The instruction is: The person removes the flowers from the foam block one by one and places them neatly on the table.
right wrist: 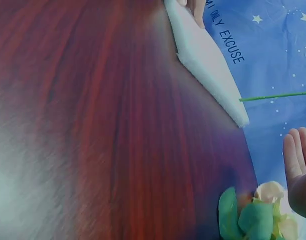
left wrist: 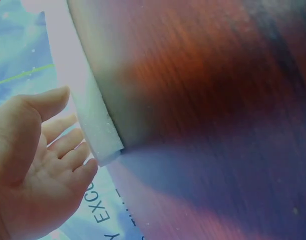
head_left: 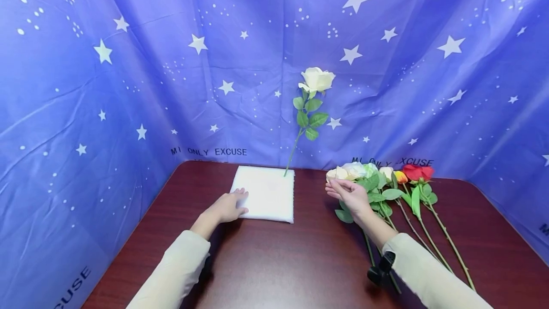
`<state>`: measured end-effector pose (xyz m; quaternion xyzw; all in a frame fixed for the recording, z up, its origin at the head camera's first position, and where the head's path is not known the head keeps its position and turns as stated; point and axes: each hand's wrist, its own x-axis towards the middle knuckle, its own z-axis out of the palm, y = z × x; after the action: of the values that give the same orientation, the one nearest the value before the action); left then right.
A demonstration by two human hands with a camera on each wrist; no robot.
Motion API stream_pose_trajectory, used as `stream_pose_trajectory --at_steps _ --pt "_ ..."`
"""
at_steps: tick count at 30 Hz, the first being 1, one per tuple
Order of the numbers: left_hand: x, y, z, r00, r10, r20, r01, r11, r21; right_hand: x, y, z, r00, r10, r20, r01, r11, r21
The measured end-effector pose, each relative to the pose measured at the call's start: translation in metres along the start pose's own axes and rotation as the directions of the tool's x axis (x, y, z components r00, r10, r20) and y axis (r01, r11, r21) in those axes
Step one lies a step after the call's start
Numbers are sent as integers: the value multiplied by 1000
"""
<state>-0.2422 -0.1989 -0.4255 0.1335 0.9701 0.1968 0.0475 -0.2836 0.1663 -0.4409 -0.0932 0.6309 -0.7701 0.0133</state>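
A white foam block (head_left: 268,194) lies on the table with a white rose (head_left: 317,80) standing in its far right corner, stem slightly tilted. My left hand (head_left: 227,205) rests at the block's left edge, fingers loosely extended; the left wrist view has this hand (left wrist: 48,160) beside the block's side (left wrist: 93,110). Over the pale flowers (head_left: 337,173) on the right hovers my right hand (head_left: 350,198). Its fingers (right wrist: 295,150) look straight in the right wrist view, with nothing seen in them. Whether it touches a bloom I cannot tell.
Several flowers lie right of the block, among them a red rose (head_left: 418,172) and an orange-yellow flower (head_left: 401,177), stems pointing toward the near side. A blue star-patterned cloth (head_left: 253,61) hangs behind the dark red table (head_left: 266,266).
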Motion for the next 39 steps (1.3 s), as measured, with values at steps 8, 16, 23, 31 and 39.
stream_pose_trajectory --at_steps 8,16,23,31,39 --pt "-1 -3 -1 1000 -8 -5 8 1000 8 14 -14 39 998 25 -63 -24 1000 15" --pt "-1 -4 -3 1000 -8 -12 8 1000 -9 39 -16 58 999 22 -35 -19 996 82" --pt "0 -2 -1 1000 -2 -11 1 1000 -26 59 -10 68 1000 7 -18 -5 994 110" --pt "1 0 1 1000 -8 -10 8 999 -31 80 -1 85 998 14 -61 -7 994 114" --pt "2 -1 -1 1000 -22 0 22 999 -43 97 10 93 997 46 -56 -37 988 150"
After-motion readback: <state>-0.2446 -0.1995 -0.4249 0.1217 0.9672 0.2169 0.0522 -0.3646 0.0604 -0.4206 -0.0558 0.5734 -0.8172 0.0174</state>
